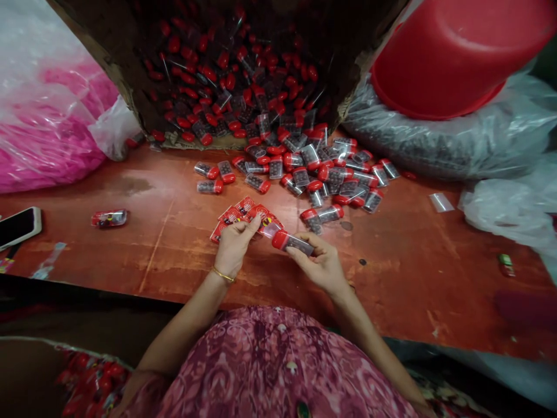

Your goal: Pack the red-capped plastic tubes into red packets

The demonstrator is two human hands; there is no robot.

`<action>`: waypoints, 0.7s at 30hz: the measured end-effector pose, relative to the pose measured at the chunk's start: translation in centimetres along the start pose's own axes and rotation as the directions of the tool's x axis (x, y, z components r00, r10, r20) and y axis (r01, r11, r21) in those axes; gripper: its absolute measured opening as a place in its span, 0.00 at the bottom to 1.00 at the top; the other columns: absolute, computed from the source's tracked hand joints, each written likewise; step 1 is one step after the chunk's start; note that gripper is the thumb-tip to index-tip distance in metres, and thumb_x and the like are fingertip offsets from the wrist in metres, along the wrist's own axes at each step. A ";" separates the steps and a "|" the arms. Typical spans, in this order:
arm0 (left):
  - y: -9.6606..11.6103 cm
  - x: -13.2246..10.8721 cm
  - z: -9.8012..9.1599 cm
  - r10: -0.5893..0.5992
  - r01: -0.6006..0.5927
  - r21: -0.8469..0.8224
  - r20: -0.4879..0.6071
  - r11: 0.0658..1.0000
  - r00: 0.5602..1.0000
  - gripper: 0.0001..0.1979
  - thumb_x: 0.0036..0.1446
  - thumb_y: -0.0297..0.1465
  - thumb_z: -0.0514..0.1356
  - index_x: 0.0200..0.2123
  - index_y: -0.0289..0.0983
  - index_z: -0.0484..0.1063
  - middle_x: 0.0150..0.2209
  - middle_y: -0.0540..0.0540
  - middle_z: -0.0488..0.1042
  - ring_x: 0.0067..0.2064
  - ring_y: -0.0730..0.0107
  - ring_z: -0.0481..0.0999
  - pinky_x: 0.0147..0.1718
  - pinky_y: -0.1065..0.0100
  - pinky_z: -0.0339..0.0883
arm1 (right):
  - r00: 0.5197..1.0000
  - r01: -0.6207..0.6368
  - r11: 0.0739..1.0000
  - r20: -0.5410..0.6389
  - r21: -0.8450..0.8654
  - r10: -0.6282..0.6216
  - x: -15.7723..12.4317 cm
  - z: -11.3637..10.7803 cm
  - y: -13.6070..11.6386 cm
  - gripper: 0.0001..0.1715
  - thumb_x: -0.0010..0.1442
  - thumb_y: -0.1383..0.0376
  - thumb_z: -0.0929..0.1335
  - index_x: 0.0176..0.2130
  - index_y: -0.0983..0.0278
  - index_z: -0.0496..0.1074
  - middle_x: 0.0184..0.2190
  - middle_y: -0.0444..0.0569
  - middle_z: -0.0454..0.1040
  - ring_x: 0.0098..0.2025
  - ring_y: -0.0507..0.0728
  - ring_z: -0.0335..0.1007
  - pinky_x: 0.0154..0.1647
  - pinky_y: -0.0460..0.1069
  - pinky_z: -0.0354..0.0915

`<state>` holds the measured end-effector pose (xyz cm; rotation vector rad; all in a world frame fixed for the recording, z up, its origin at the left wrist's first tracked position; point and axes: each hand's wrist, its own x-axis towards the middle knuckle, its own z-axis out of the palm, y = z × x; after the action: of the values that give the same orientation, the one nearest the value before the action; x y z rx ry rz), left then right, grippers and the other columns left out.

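My left hand (232, 247) pinches a red printed label (268, 217) with a see-through part at its lower end. Several similar labels (235, 212) lie fanned out on the table beneath those fingers. In my right hand (324, 261) is a small clear bottle (297, 244) with a red cap and dark beads inside. It is tilted, its cap pointing left toward the label and close to it; whether they touch I cannot tell. Just beyond my hands lies a loose heap of the same red-capped bottles (311, 159).
A cardboard box (343, 113) on its side spills bottles onto the red-brown table (174, 255). A wrapped bottle (108, 217) and a phone (20, 226) lie left. Pink-filled bags (52, 133) stand behind them. Back right are a red tub (444, 58) and a plastic sack (413, 139).
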<state>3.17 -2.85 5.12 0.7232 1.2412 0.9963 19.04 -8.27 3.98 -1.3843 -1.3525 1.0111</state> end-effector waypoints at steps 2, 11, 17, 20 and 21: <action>0.1 -0.1 -0.1 -0.021 0.019 0.044 0.053 0.999 0.998 0.22 0.34 0.48 0.67 0.18 0.32 0.74 0.18 0.48 0.73 0.22 0.76 0.70 0.25 0.73 0.63 | 1.000 -0.011 1.000 -0.012 -0.010 0.010 0.1 0.1 0.2 0.09 0.51 0.60 0.68 0.28 0.64 0.70 0.21 0.42 0.65 0.22 0.49 0.58 0.22 0.44 0.57; -0.1 0.0 -0.2 -0.037 0.041 -0.047 0.071 0.998 0.997 0.20 0.33 0.44 0.69 0.22 0.33 0.76 0.21 0.48 0.75 0.24 0.76 0.70 0.27 0.72 0.65 | 0.997 -0.079 0.994 0.002 0.079 0.079 -0.2 0.6 0.0 0.11 0.49 0.58 0.69 0.30 0.64 0.71 0.21 0.43 0.68 0.23 0.49 0.60 0.23 0.44 0.58; 0.1 -0.1 -0.7 -0.005 0.005 0.001 0.116 1.000 0.993 0.18 0.34 0.43 0.70 0.23 0.32 0.77 0.23 0.48 0.76 0.25 0.76 0.69 0.30 0.72 0.64 | 0.992 -0.125 0.984 0.022 0.130 0.123 -0.2 0.5 -0.4 0.11 0.47 0.60 0.70 0.29 0.64 0.70 0.20 0.42 0.68 0.21 0.48 0.60 0.22 0.43 0.58; 0.1 -0.2 -0.8 0.037 -0.042 0.036 0.139 0.998 0.990 0.18 0.36 0.43 0.69 0.23 0.32 0.77 0.24 0.48 0.76 0.27 0.75 0.70 0.32 0.71 0.64 | 0.974 -0.224 0.953 0.082 0.204 0.212 0.0 0.5 -0.2 0.14 0.47 0.56 0.70 0.29 0.64 0.70 0.17 0.40 0.67 0.17 0.47 0.57 0.17 0.43 0.55; -0.1 -0.2 -0.7 0.047 -0.052 0.036 0.140 0.998 0.989 0.18 0.36 0.43 0.69 0.23 0.32 0.76 0.24 0.48 0.76 0.28 0.75 0.70 0.33 0.71 0.64 | 0.964 -0.263 0.935 0.096 0.236 0.247 0.0 0.6 -0.1 0.16 0.48 0.54 0.70 0.30 0.64 0.69 0.16 0.40 0.67 0.16 0.47 0.57 0.16 0.43 0.54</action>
<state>2.48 -3.11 5.02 0.8441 1.1286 0.9473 18.43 -8.23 3.92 -1.3685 -1.0658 1.3601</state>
